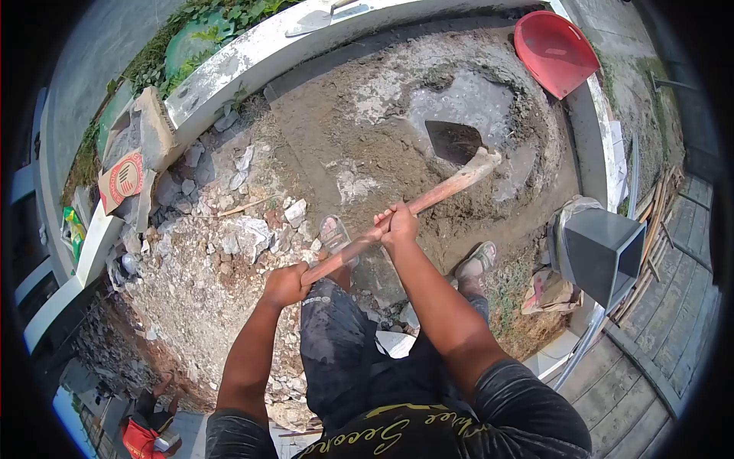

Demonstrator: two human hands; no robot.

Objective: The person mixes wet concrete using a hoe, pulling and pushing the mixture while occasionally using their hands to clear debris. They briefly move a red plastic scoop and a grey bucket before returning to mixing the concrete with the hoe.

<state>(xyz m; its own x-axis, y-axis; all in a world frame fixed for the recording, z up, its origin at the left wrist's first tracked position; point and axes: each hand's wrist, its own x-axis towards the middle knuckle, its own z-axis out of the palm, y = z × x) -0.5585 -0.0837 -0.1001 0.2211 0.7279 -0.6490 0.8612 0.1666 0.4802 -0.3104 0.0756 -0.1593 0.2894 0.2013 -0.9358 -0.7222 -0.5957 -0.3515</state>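
One hoe [443, 188], two-handed grip
Left hand [284, 284] clamps the handle's butt; right hand [399, 226] is wrapped farther along — spacing that likely gives leverage — with the blade [454, 143] at the grey puddle's [478, 101] near edge.

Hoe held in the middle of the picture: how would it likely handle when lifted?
The hoe should stay stiff, since its thick handle looks wooden. It probably feels head-heavy: the broad blade sits well beyond the left hand and right hand. The blade may be slippery, with wet grey mix right beside it.
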